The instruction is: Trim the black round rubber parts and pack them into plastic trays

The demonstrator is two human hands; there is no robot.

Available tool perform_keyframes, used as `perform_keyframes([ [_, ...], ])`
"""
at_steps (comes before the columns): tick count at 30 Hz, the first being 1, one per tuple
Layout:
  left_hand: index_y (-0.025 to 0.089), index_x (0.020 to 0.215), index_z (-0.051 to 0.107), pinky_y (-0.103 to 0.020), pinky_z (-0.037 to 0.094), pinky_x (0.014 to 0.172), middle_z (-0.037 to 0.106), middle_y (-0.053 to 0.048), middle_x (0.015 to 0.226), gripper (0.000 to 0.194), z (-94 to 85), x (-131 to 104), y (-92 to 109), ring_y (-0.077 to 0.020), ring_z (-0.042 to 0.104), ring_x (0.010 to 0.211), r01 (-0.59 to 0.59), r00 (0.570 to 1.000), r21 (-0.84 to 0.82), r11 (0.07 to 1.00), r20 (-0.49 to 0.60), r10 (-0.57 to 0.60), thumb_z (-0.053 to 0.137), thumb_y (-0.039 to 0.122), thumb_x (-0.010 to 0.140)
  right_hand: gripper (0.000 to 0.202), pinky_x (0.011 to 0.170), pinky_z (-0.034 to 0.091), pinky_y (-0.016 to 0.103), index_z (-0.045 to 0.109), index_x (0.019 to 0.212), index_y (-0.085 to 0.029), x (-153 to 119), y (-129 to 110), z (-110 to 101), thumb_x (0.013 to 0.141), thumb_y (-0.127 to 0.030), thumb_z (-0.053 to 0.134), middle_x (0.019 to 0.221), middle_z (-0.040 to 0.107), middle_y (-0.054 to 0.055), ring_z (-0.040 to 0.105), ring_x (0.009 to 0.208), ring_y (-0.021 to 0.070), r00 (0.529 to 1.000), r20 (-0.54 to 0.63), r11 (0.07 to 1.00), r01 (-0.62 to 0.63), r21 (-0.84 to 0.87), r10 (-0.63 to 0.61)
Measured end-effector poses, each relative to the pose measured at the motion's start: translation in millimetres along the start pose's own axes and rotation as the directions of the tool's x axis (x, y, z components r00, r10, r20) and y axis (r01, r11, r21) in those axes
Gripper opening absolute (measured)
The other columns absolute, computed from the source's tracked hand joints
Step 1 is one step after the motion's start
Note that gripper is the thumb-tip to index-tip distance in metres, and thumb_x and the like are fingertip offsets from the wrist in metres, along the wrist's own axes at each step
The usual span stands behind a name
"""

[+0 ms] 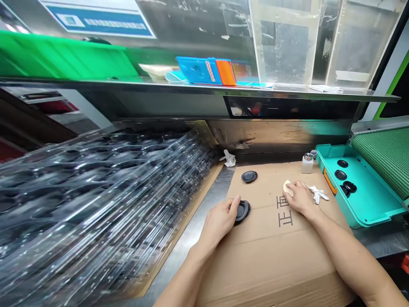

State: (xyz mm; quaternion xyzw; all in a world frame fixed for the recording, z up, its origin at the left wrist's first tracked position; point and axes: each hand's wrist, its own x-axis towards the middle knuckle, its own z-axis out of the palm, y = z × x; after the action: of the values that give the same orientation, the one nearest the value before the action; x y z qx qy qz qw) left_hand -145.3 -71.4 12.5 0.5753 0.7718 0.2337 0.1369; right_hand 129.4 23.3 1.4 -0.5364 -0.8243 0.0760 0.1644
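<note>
My left hand (222, 219) pinches the edge of a round black plastic cap (243, 210) just above the cardboard sheet (255, 256). A second black cap (249, 176) lies on the cardboard, a little farther off. At the right, my right hand (301, 197) is closed over a pale cream pad (287, 186), which seems to rest on the cardboard beside printed characters. Close by that hand lies a crumpled white tissue or cloth (318, 194). The underside of the right fingers is hidden.
Stacked clear plastic trays (105, 213) with dark parts fill the left. A teal bin (373, 209) with several black parts stands right, beside a green conveyor belt (383, 157). A small white bottle (307, 163) stands behind. A metal shelf (198, 88) crosses above.
</note>
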Motion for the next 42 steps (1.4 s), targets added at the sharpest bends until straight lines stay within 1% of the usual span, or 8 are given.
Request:
perform_keyframes([
  [4,0.027,0.114,0.072,-0.039,0.045,0.086,0.07,-0.012,0.099,0.056,-0.3,7.0,10.3,-0.0324,0.063,0.104,-0.004,1.0,0.06,0.998,0.022,0.003,0.034,0.063,0.094,0.026,0.088,0.036,0.032,0.065,0.118,-0.028,0.7,2.5,3.1,0.1,-0.044,0.054,0.108,0.057,0.006,0.05,0.108,0.0239,1.0,-0.009,1.0,0.015,0.005,-0.015],
  [10,0.025,0.123,0.069,-0.047,0.047,0.095,0.062,-0.014,0.11,0.071,-6.8,5.6,6.1,-0.0345,0.064,0.106,0.0,0.999,0.098,0.995,0.049,-0.005,0.037,0.077,0.086,0.025,0.084,0.037,0.032,0.065,0.112,-0.026,0.7,3.0,7.7,0.099,-0.044,0.055,0.108,0.058,0.007,0.05,0.108,0.0246,0.999,-0.042,1.0,0.023,-0.012,-0.024],
  [13,0.024,0.148,0.049,-0.053,0.043,0.104,0.038,-0.02,0.15,0.098,-4.8,3.5,6.5,-0.0444,0.049,0.131,-0.075,0.997,0.171,0.982,0.02,0.073,0.057,0.083,0.07,0.025,0.085,0.037,0.033,0.065,0.112,-0.025,0.1,2.2,7.2,0.099,-0.044,0.054,0.109,0.059,0.008,0.05,0.108,0.025,0.999,-0.033,1.0,0.023,-0.019,-0.023],
  [15,0.023,0.158,0.032,-0.055,0.038,0.109,0.022,-0.02,0.163,0.116,-3.5,4.3,9.6,-0.0479,0.036,0.141,-0.146,0.987,0.209,0.967,0.098,0.128,0.067,0.08,0.063,0.026,0.085,0.038,0.033,0.065,0.113,-0.025,-0.6,1.5,5.7,0.099,-0.044,0.054,0.109,0.059,0.008,0.05,0.107,0.025,0.999,-0.031,0.999,0.023,-0.024,-0.024],
  [19,0.016,0.155,0.037,-0.049,0.035,0.114,0.039,-0.016,0.158,0.099,-4.8,9.6,13.0,-0.0408,0.04,0.14,-0.204,0.948,0.235,0.95,0.288,0.132,0.065,0.063,0.072,0.025,0.084,0.038,0.033,0.065,0.109,-0.024,-1.5,0.7,2.8,0.099,-0.044,0.055,0.107,0.059,0.008,0.052,0.105,0.0248,0.999,-0.035,0.999,0.032,-0.028,-0.033],
  [28,0.016,0.148,0.047,-0.04,0.038,0.114,0.052,-0.013,0.149,0.079,-19.2,12.3,11.7,-0.0308,0.051,0.134,-0.258,0.917,0.177,0.95,0.354,0.183,0.061,0.042,0.075,0.026,0.084,0.039,0.033,0.065,0.11,-0.024,0.2,3.2,7.3,0.099,-0.045,0.055,0.108,0.06,0.008,0.051,0.106,0.0251,0.998,-0.045,0.999,0.035,-0.036,-0.037],
  [35,0.017,0.146,0.05,-0.041,0.034,0.117,0.052,-0.011,0.15,0.075,-13.4,11.7,17.6,-0.0307,0.046,0.138,-0.334,0.89,0.168,0.927,0.381,0.251,0.059,0.039,0.075,0.027,0.088,0.039,0.034,0.065,0.111,-0.024,0.9,1.8,5.8,0.099,-0.045,0.053,0.109,0.059,0.008,0.05,0.108,0.0253,0.999,-0.018,0.999,0.026,-0.021,-0.026],
  [42,0.018,0.132,0.063,-0.042,0.042,0.11,0.062,-0.012,0.136,0.061,-5.9,20.0,13.4,-0.0336,0.057,0.126,-0.371,0.897,0.202,0.906,0.331,0.293,0.052,0.045,0.078,0.03,0.089,0.043,0.037,0.065,0.113,-0.023,-1.3,-2.3,2.3,0.099,-0.046,0.053,0.11,0.06,0.01,0.052,0.108,0.0265,0.999,-0.015,0.999,0.028,-0.032,-0.028],
])
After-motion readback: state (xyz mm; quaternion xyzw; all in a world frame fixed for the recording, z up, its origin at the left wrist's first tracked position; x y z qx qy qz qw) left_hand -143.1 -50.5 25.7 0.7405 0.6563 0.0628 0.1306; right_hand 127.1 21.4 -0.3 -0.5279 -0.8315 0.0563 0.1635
